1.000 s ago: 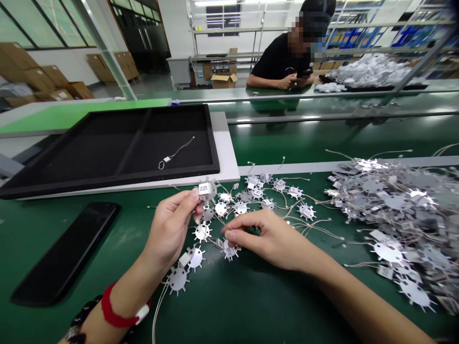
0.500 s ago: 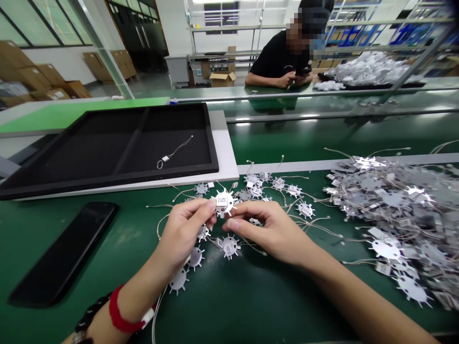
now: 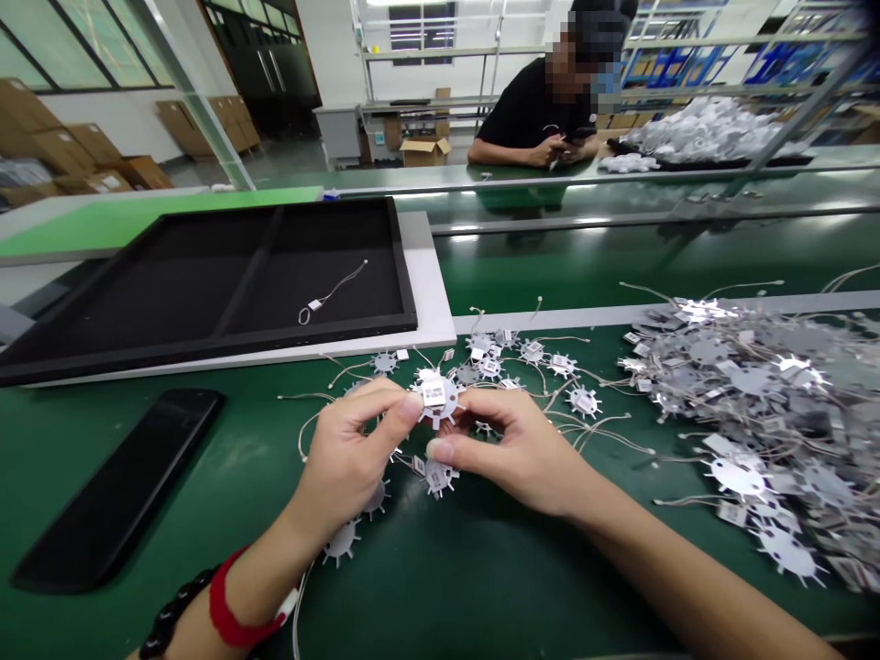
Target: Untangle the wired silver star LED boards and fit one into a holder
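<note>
My left hand (image 3: 354, 454) pinches a round silver metal plate with tabs (image 3: 446, 401) between thumb and fingers, raised above the green bench. A small white labelled block (image 3: 434, 394) sits on the face of that plate. My right hand (image 3: 512, 445) is at the plate's lower right side, thumb and fingers drawn together; what lies between them is hidden. Below the hands rests another tabbed plate (image 3: 438, 477) with a label. More such plates (image 3: 342, 543) lie by my left wrist, and several with thin wires (image 3: 488, 367) lie behind my hands.
A large heap of tabbed plates and wires (image 3: 749, 376) covers the right side. On the left are a black phone-shaped slab (image 3: 120, 490) and a black divided tray (image 3: 330, 238) holding one wired piece (image 3: 314, 305). Across the bench, a person (image 3: 529, 115) leans beside white parts (image 3: 715, 133).
The held plate has moved slightly right and down, and tilted, showing more of its labelled face. My right fingers have come closer to its edge.
</note>
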{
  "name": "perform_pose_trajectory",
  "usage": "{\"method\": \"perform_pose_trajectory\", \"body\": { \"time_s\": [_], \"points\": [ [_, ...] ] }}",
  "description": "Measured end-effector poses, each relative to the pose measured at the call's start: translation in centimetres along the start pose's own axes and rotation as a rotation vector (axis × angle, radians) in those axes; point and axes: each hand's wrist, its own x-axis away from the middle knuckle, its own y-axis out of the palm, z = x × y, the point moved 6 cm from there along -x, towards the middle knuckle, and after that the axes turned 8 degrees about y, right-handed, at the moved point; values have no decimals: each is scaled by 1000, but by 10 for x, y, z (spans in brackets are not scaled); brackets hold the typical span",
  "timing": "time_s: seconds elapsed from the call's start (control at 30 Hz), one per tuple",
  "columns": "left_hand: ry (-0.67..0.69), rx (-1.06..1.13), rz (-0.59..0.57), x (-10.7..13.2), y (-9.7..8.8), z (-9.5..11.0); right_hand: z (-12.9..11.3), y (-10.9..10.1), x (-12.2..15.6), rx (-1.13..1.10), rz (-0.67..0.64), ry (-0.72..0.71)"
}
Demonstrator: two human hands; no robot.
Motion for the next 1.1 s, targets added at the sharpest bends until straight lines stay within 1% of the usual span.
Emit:
{"method": "perform_pose_trajectory", "body": {
  "time_s": [0.13, 0.33, 0.63, 0.73, 0.87, 0.93, 1.03, 1.1],
  "points": [
    [44, -7, 1, 1, 1, 1, 3, -1, 0, 4, 31, 9],
    [72, -6, 32, 1, 0, 3, 2, -4, 0, 4, 69, -65],
    [113, -15, 43, 2, -2, 6, 3, -4, 1, 50, 77, -59],
    [97, 2, 33, 4, -1, 1, 1, -4, 1, 49, 56, -66],
    [-21, 125, -4, 9, 2, -15, 3, -3, 1, 9, -6, -51],
    [-54, 186, -33, 11, 4, -19, 5, 0, 1, -18, -52, -30],
    [-38, 210, -81, 12, 6, -17, 7, 2, 1, -40, -99, -4],
    [-10, 198, -82, 12, 4, -15, 7, 3, 1, -48, -108, -5]
  ]
}}
